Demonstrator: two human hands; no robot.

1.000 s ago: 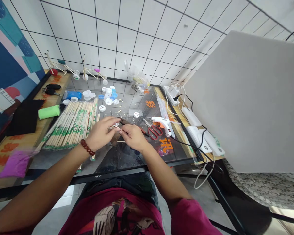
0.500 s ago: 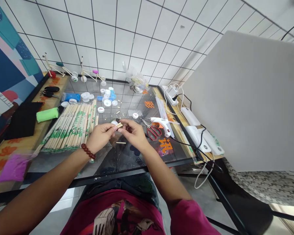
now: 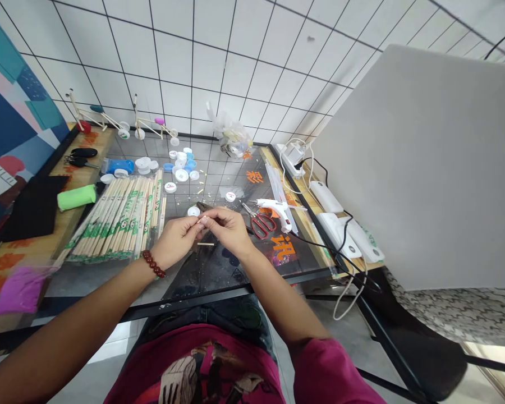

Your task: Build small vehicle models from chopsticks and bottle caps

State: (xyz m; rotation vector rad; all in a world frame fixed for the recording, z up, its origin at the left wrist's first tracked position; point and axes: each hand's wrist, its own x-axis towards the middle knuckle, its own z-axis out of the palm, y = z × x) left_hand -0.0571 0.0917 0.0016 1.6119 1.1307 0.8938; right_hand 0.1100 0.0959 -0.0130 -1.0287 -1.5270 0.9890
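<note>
My left hand (image 3: 177,241), with a beaded bracelet on its wrist, and my right hand (image 3: 228,230) meet over the glass tabletop. Both are closed, fingertips pinched together around short wooden stick pieces (image 3: 203,218), mostly hidden by the fingers. Just below them, another short stick piece (image 3: 205,244) lies on the glass. A white bottle cap (image 3: 193,211) sits directly beyond my fingers. To the right are red-handled scissors (image 3: 262,225) and a white hot glue gun (image 3: 275,211). Packs of wrapped chopsticks (image 3: 118,219) lie left of my left hand.
White and blue bottle caps (image 3: 182,175) cluster farther back. Two small stick-built tricycles (image 3: 154,128) stand by the tiled wall, near a clear plastic bag (image 3: 233,137). Green clay (image 3: 76,197) and purple clay (image 3: 19,289) lie left. A power strip (image 3: 292,160) and cables line the right edge.
My fingertips have closed in over the stick pieces, which showed plainly between my hands before. The view has shifted slightly.
</note>
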